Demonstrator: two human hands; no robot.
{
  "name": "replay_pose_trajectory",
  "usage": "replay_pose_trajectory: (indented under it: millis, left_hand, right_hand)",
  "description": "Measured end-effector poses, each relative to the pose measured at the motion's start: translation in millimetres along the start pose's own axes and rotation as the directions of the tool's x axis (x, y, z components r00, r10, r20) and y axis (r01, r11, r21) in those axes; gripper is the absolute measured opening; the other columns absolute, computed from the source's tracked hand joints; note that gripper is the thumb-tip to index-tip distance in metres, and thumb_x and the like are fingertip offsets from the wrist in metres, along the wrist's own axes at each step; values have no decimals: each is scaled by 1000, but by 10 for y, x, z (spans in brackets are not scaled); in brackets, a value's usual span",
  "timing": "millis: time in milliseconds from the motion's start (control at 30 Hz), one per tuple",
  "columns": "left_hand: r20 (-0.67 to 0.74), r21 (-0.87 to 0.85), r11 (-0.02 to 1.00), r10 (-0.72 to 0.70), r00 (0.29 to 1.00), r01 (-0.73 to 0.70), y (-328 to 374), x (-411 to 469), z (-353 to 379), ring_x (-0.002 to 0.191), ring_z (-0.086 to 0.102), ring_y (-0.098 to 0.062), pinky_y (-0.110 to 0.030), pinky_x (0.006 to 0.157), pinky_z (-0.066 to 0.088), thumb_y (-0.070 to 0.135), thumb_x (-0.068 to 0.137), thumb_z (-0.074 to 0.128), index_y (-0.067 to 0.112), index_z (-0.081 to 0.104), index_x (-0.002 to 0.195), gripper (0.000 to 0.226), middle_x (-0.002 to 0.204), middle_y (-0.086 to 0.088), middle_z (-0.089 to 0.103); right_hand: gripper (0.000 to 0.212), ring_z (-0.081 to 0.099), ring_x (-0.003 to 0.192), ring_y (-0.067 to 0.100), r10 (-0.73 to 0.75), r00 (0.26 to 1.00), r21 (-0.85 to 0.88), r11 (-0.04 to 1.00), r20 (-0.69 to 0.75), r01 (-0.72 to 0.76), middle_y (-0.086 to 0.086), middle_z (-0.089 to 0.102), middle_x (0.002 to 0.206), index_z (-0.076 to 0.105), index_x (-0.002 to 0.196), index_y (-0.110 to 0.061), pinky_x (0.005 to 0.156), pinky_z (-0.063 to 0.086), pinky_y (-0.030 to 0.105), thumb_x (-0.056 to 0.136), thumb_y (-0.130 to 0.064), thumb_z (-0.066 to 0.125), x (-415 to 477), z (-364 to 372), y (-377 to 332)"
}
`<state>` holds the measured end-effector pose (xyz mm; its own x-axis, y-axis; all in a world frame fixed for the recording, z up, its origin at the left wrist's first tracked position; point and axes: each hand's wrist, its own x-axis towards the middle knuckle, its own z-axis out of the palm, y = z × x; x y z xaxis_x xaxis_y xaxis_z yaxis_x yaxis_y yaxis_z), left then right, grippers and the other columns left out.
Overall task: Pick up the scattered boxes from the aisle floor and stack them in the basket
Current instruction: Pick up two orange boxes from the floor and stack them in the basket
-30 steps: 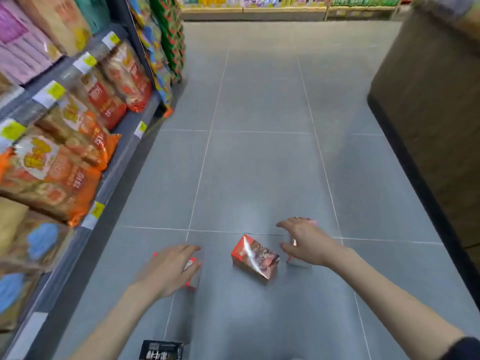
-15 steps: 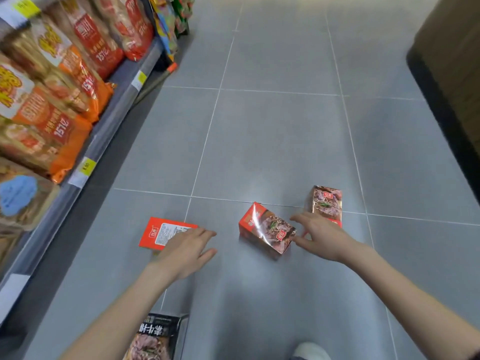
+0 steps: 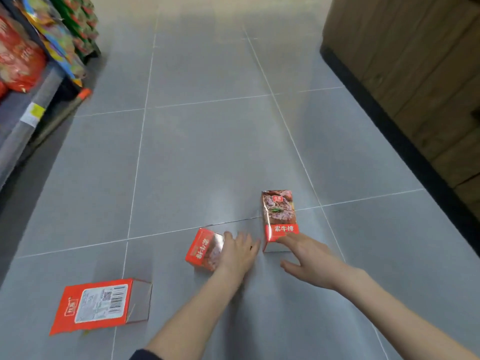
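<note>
Three red snack boxes lie on the grey tile floor. The middle box (image 3: 204, 249) is tilted on an edge, and my left hand (image 3: 237, 254) lies over its right side with fingers spread. The right box (image 3: 279, 218) lies face up with a meat picture; my right hand (image 3: 309, 258) touches its near end with straight fingers, thumb spread toward me. The left box (image 3: 97, 306) lies label side up near the bottom left, apart from both hands. No basket is in view.
A shelf of snack bags (image 3: 23, 55) runs along the left with a price-tag rail (image 3: 33, 113). A brown cardboard-coloured wall with a black base (image 3: 405, 74) lines the right. Grey tiles stretch ahead.
My left hand has moved right from the left box to the middle box. My right hand has shifted from the middle box to the right box's near end. The camera has swung right.
</note>
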<state>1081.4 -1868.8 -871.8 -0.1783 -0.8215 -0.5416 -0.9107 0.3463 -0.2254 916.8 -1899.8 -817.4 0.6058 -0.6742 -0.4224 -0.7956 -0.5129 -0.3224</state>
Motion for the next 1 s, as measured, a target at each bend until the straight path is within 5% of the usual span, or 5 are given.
replay_pose_trajectory:
  millis: [300, 433, 733, 867, 1000]
  left_hand:
    - [47, 16, 1000, -7, 999, 6, 104, 121, 44, 122, 36, -42, -54, 88, 45, 0, 95, 30, -5, 26, 133, 39, 133, -27, 35]
    - [-68, -114, 994, -6, 998, -2, -189, -119, -30, 114, 45, -29, -37, 80, 44, 21, 78, 65, 8, 30, 126, 60, 125, -11, 41]
    - [-260, -696, 700, -34, 965, -162, -238, -561, 136, 114, 44, -12, -35, 86, 46, 63, 55, 67, 26, 26, 131, 94, 126, 8, 38]
    - [-283, -791, 572, -26, 959, -218, 17, -558, 255, 111, 47, -8, -31, 88, 46, 64, 54, 70, 28, 26, 130, 94, 126, 10, 39]
    - [-303, -795, 549, 13, 953, -260, 239, -501, 356, 112, 46, -7, -25, 90, 43, 57, 59, 75, 25, 26, 132, 94, 128, 9, 38]
  right_hand:
    - [56, 35, 132, 19, 63, 996, 22, 998, 59, -64, -1, 35, 147, 29, 141, -19, 100, 37, 32, 92, -37, 48, -97, 162, 285]
    - [71, 32, 134, 18, 43, 997, 75, 996, 62, -48, 1, 32, 149, 24, 143, -20, 104, 35, 31, 85, -40, 58, -72, 182, 253]
    - [121, 21, 138, 14, -133, 988, 63, 988, -72, 138, -3, 20, 150, 9, 146, -15, 113, 18, 24, 55, -63, 73, -34, 397, 30]
    - [94, 41, 114, 13, -159, 971, 79, 981, -176, 175, -3, 44, 127, 32, 134, -18, 95, 37, 19, 54, -54, 66, -107, 561, 95]
    - [73, 33, 97, 2, -98, 978, 135, 983, -183, 124, -8, 46, 113, 38, 120, -23, 72, 31, 11, 57, -48, 66, -250, 702, 220]
